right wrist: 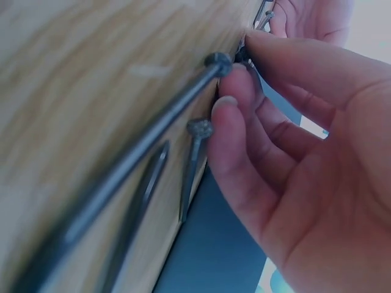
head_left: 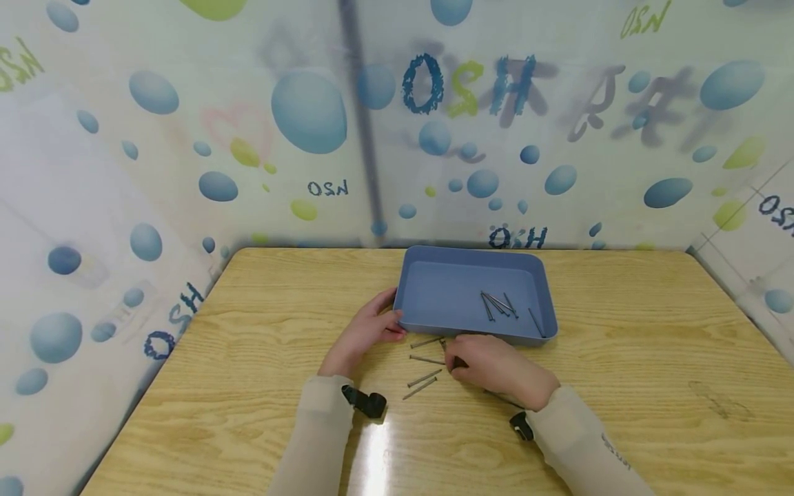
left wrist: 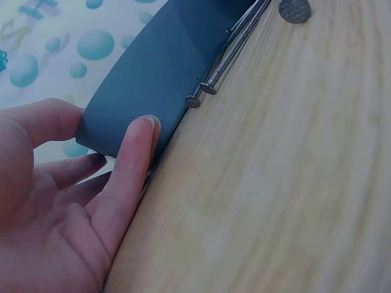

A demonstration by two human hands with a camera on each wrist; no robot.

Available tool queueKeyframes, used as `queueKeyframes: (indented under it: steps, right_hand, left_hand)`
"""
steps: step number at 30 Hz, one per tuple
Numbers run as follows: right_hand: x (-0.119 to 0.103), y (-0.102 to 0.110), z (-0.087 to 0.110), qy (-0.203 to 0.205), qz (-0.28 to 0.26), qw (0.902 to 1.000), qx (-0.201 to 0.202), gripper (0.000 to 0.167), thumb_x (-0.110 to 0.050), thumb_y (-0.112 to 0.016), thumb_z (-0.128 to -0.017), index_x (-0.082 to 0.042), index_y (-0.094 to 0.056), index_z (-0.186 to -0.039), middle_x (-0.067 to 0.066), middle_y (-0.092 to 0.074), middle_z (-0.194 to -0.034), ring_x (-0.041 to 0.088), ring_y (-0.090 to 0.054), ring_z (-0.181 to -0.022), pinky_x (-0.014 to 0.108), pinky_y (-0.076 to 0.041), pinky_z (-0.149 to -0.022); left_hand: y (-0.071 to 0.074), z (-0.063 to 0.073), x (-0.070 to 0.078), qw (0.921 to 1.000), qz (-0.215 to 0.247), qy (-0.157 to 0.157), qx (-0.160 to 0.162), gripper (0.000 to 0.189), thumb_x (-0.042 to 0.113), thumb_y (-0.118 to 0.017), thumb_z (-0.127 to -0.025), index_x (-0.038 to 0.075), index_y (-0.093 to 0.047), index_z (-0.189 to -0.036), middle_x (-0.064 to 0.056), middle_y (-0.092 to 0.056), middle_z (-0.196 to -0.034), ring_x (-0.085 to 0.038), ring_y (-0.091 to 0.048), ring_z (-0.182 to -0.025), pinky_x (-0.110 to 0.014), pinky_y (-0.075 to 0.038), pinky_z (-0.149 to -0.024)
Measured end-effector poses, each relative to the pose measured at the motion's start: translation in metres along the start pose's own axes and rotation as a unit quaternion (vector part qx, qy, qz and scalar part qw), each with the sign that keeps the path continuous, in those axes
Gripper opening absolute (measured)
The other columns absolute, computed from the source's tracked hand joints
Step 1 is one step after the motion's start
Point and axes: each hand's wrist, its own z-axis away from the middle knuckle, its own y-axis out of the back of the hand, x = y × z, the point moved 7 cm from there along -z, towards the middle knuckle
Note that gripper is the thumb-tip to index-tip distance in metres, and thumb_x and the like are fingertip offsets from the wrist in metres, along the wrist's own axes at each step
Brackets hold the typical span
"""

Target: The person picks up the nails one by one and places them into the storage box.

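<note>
A shallow blue tray (head_left: 434,293) sits on the wooden table, with several nails (head_left: 496,303) in its right half. My left hand (head_left: 369,327) holds the tray's front left corner, thumb (left wrist: 131,152) against the front wall. Just in front of the tray, my right hand (head_left: 490,362) pinches a dark nail (right wrist: 243,55), mostly hidden by the fingers. Several loose nails (head_left: 424,378) lie on the table between the hands. Close to the right fingertips in the right wrist view are more nails (right wrist: 194,162).
The wooden table (head_left: 633,331) extends to both sides of the tray. Behind it hangs a pale curtain (head_left: 384,172) printed with blue and green drops. Another nail (head_left: 504,399) lies partly under the right wrist.
</note>
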Motion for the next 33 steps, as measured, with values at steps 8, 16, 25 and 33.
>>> queueKeyframes:
  steps: [8, 16, 25, 33]
  right_hand:
    - [0.0049, -0.0010, -0.0002, -0.025, -0.016, 0.9995, -0.014, 0.009, -0.016, -0.061, -0.084, -0.024, -0.059, -0.080, -0.015, -0.050, -0.078, 0.005, -0.046, -0.069, 0.026, -0.042, -0.064]
    - [0.0075, -0.0004, -0.0005, -0.035, -0.021, 0.9991, -0.011, 0.011, -0.016, -0.059, -0.084, -0.025, -0.058, -0.078, -0.016, -0.050, -0.077, 0.005, -0.046, -0.068, 0.025, -0.040, -0.062]
    - [0.0037, 0.0010, 0.0000, -0.026, -0.012, 0.9995, -0.011, 0.014, -0.011, -0.057, -0.082, -0.024, -0.060, -0.080, -0.015, -0.052, -0.078, 0.004, -0.046, -0.067, 0.025, -0.042, -0.062]
    - [0.0016, 0.0020, 0.0010, -0.025, 0.000, 0.9996, -0.014, 0.015, -0.010, -0.057, -0.082, -0.023, -0.060, -0.075, -0.016, -0.051, -0.073, 0.004, -0.046, -0.063, 0.024, -0.041, -0.059]
  left_hand:
    - [-0.0006, 0.0015, 0.0006, 1.0000, 0.005, 0.002, 0.001, 0.056, 0.008, -0.047, -0.091, 0.009, -0.023, -0.142, -0.012, -0.027, -0.142, -0.040, -0.054, -0.089, -0.044, -0.048, -0.081]
    - [-0.0008, 0.0009, 0.0016, 1.0000, -0.001, 0.002, 0.001, 0.057, 0.008, -0.048, -0.091, 0.009, -0.024, -0.142, -0.014, -0.028, -0.141, -0.037, -0.056, -0.087, -0.043, -0.048, -0.080]
    - [0.0000, -0.0002, -0.0006, 0.9999, -0.010, 0.001, 0.002, 0.056, 0.008, -0.046, -0.091, 0.009, -0.023, -0.142, -0.014, -0.029, -0.141, -0.037, -0.056, -0.087, -0.043, -0.048, -0.080]
    - [0.0003, -0.0016, -0.0018, 1.0000, -0.006, -0.002, -0.003, 0.058, 0.008, -0.047, -0.091, 0.010, -0.022, -0.142, -0.013, -0.025, -0.143, -0.040, -0.054, -0.089, -0.043, -0.049, -0.080]
